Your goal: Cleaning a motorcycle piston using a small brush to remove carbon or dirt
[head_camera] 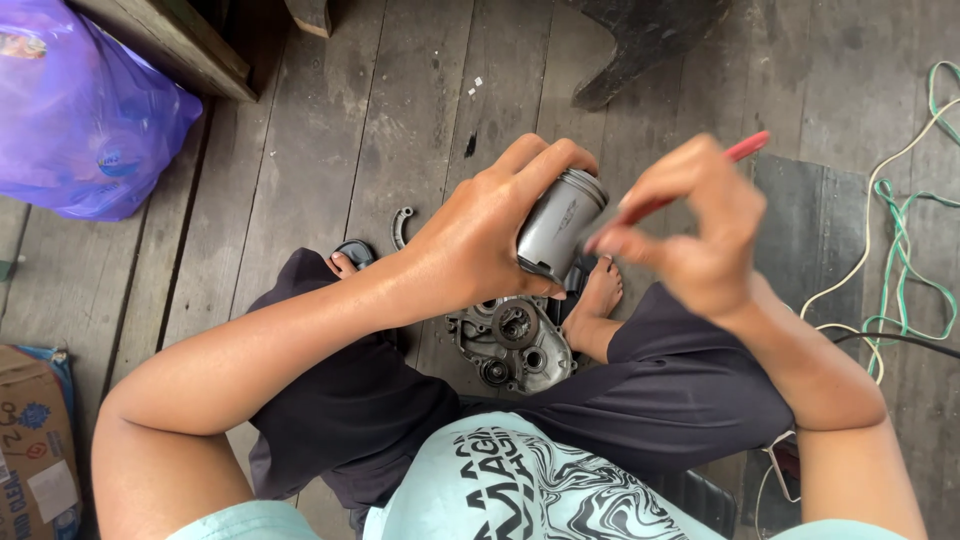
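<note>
the left hand is wrapped around a grey metal piston, held tilted at the middle of the scene above the person's lap. the right hand, just right of it, pinches a red-handled tool whose tip meets the piston. a purple plastic bag sits far left, a cardboard box near left. an engine casing lies on the plank floor between the legs; green and white cords trail right.
</note>
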